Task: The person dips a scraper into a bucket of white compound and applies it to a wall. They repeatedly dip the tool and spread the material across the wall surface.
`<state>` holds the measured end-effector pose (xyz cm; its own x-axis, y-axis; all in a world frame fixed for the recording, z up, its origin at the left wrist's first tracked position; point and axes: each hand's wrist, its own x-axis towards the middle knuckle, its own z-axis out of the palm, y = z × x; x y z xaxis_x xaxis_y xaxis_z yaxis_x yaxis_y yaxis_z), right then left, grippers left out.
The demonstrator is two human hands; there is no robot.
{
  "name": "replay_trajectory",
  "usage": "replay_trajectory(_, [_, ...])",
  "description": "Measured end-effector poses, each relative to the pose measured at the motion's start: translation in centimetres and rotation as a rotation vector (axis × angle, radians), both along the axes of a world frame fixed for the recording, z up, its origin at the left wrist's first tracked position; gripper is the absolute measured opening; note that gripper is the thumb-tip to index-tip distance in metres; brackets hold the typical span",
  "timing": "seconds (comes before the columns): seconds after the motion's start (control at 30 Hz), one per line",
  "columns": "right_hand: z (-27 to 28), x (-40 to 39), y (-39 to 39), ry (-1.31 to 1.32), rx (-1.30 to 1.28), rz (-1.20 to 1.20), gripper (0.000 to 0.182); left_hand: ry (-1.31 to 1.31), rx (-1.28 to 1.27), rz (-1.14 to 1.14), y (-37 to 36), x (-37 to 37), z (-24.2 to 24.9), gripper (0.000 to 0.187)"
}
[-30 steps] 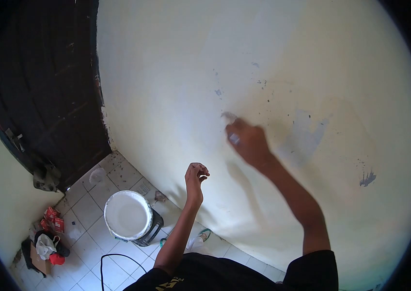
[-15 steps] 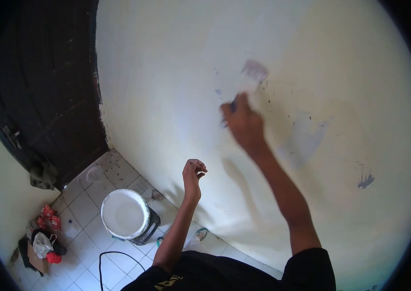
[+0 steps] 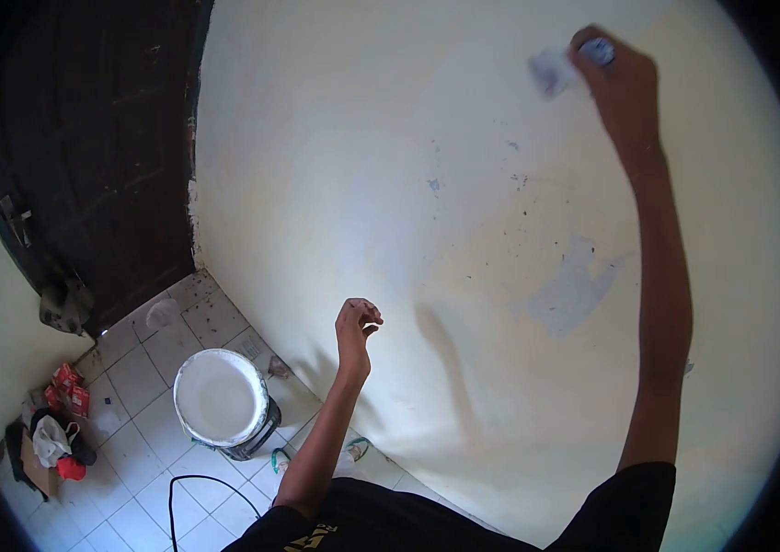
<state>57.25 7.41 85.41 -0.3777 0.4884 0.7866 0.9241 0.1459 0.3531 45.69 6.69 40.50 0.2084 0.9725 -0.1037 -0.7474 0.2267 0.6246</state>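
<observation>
High on the right of the pale wall (image 3: 372,184), my right hand (image 3: 625,78) is closed round the handle of a paintbrush (image 3: 551,74). The brush's whitish, blurred head points left against the wall, and its handle end shows between my fingers. My left hand (image 3: 356,322) hangs in front of the lower wall, fingers loosely curled with a gap to the thumb, and holds nothing. Below and left of it, a bucket (image 3: 266,419) with white, paint-smeared rim stands on the floor; white paint (image 3: 220,396) shows inside it.
A dark door (image 3: 86,138) is at the left, with a cloth (image 3: 65,304) hanging by it. Red boxes (image 3: 68,391) and a heap of bags (image 3: 54,440) lie on the tiled floor (image 3: 137,377). A black cable (image 3: 172,501) curves near my feet. Grey patches (image 3: 574,290) mark the wall.
My right hand has moved up and right with the paintbrush, whose head now points left instead of up. My left hand keeps its curled pose. The view has shifted slightly.
</observation>
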Motion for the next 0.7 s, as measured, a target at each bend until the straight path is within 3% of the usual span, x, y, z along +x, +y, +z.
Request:
replay_trajectory(0.03, [1.0,-0.1,0.0,-0.169,0.143,0.002,0.008,0.013,-0.01,-0.01,0.0,0.0,-0.1,0.013])
replay_trajectory(0.07, [1.2,0.1,0.2,-0.168,0.143,0.001,0.008,0.014,-0.011,-0.011,-0.1,0.0,-0.2,0.013])
replay_trajectory(0.13, [1.2,0.4,0.5,-0.601,0.432,-0.143,0.017,-0.012,0.001,-0.032,-0.6,0.3,-0.4,0.012])
replay_trajectory(0.17, [0.4,0.8,0.9,-0.601,0.434,-0.144,0.017,-0.012,0.003,-0.033,-0.7,0.3,-0.6,0.012])
replay_trajectory(0.23, [-3.5,2.3,2.3,-0.699,0.23,-0.399,0.02,0.041,0.008,-0.079,-0.7,0.5,-0.9,0.017])
replay_trajectory(0.33, [-13.0,2.2,2.8,-0.634,0.106,-0.284,0.008,0.032,0.027,-0.088,-0.8,0.7,-0.9,0.017])
replay_trajectory(0.4, [-19.1,1.2,1.5,-0.604,0.028,-0.273,0.01,0.026,0.036,-0.092,-0.9,0.7,-0.7,0.017])
replay_trajectory(0.43, [-23.0,1.7,1.7,-0.563,0.042,-0.12,0.007,0.021,0.041,-0.092,-1.0,0.7,-0.7,0.017])
replay_trajectory(0.53, [-32.0,0.7,-1.4,-0.539,-0.262,-0.105,0.013,0.019,0.049,-0.113,-1.2,0.6,-0.9,0.017])
replay_trajectory(0.6, [-32.8,0.3,-2.0,-0.503,-0.362,-0.062,0.017,0.036,0.034,-0.118,-1.6,0.3,-0.8,0.016])
replay_trajectory(0.67, [-31.7,1.3,-2.9,-0.171,-0.598,-0.022,0.013,0.042,0.009,-0.128,-1.7,0.2,-1.1,0.016])
replay_trajectory(0.7, [-30.6,2.1,-2.7,-0.078,-0.574,-0.077,0.021,0.06,0.006,-0.137,-2.0,0.2,-1.3,0.016])
